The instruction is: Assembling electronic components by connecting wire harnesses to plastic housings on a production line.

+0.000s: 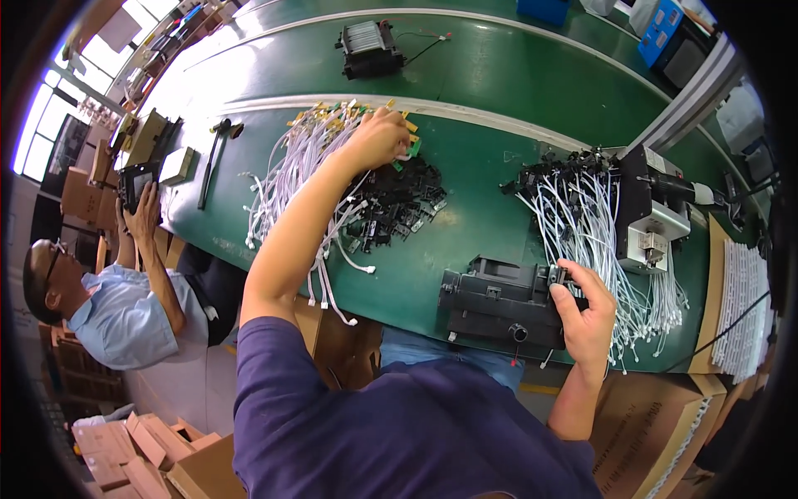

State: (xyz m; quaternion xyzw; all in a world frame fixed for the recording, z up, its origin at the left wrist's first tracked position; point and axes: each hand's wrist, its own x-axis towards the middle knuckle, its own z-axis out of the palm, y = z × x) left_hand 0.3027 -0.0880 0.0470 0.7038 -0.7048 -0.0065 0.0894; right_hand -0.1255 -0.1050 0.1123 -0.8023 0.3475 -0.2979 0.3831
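My left hand (pixel 378 139) reaches over the far end of a bundle of white cables (pixel 287 179) with yellow and green connector ends. Its fingers are bent down and closed among the connectors; what they grip is hidden. Beside and below it lies a heap of small black plastic parts (pixel 399 204). My right hand (pixel 588 316) grips the right end of a black plastic housing (pixel 503 299), thumb and index finger at its upper corner. This housing rests at the near edge of the green table (pixel 474 208).
A second bundle of white cables (pixel 573 224) with black ends lies beside a black-and-metal machine (pixel 652 208) on the right. A similar black unit (pixel 370 48) sits at the back. At left, a co-worker (pixel 133 312) handles a dark device near a black-handled tool (pixel 214 162).
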